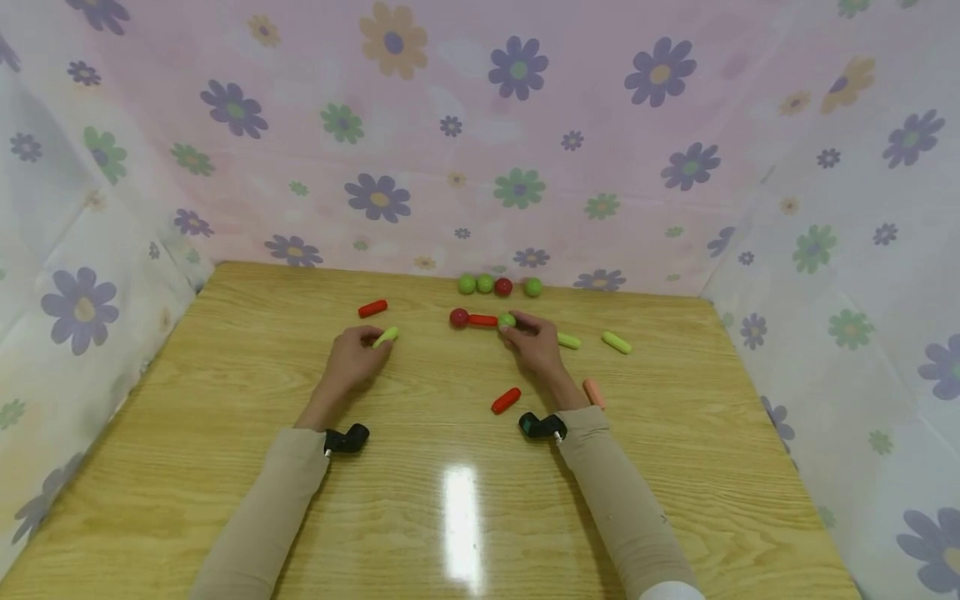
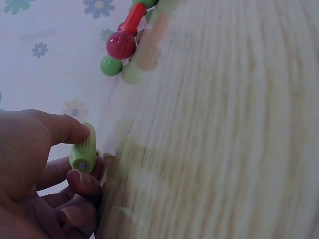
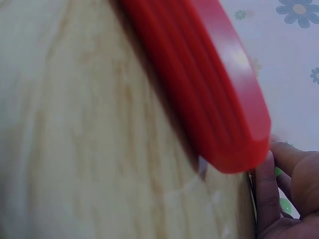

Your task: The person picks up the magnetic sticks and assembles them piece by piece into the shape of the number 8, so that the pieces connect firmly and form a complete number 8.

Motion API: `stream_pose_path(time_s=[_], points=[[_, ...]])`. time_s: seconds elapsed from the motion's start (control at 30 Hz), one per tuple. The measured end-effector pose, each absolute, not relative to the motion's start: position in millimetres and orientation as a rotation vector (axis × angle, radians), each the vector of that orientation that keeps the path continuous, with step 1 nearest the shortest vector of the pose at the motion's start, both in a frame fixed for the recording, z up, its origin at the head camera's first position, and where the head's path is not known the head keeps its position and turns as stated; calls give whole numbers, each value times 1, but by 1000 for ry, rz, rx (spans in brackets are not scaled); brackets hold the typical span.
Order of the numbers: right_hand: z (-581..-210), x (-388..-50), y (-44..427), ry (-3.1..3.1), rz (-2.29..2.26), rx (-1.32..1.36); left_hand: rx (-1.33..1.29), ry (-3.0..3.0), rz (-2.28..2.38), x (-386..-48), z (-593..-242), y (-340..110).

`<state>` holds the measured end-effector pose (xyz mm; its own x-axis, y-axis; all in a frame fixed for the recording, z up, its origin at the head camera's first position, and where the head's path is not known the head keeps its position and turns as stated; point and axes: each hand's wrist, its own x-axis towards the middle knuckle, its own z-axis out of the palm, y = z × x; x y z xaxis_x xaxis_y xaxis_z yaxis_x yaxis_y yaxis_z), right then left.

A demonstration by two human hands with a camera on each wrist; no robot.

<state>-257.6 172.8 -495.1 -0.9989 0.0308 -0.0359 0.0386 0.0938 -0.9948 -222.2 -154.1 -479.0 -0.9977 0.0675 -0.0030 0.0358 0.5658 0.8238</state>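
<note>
My left hand (image 1: 355,360) pinches a light green magnetic rod (image 2: 84,152) between thumb and fingers; a small metal disc shows in the rod's end. With its fingertips my right hand (image 1: 536,343) pinches a green ball (image 1: 507,320). That ball meets one end of a red rod (image 1: 483,320), whose other end meets a red ball (image 1: 459,317), forming a short row on the table. Close in the right wrist view, another red rod (image 3: 199,84) lies on the wood and hides part of the right hand's work.
Along the back edge of the wooden table (image 1: 420,517) sit green balls (image 1: 467,284) and a red ball (image 1: 503,287). Loose rods lie about: red (image 1: 372,309) at back left, red (image 1: 506,401) in front, light green (image 1: 617,342) and orange (image 1: 593,392) at right.
</note>
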Motion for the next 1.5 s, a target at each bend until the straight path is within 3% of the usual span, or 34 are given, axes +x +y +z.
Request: stream_pose_path(time_s=[0.27,0.47,1.5], points=[[-496,-257,173,2317,-2098,83,132,2661,1530,-225,-482,-160],[-497,-259,174,2320,-2092,77,145,2203,1744,-225,-482,-158],[-496,-259,176,2289,-2082,58,-2,1486,2007,-219,-484,-86]])
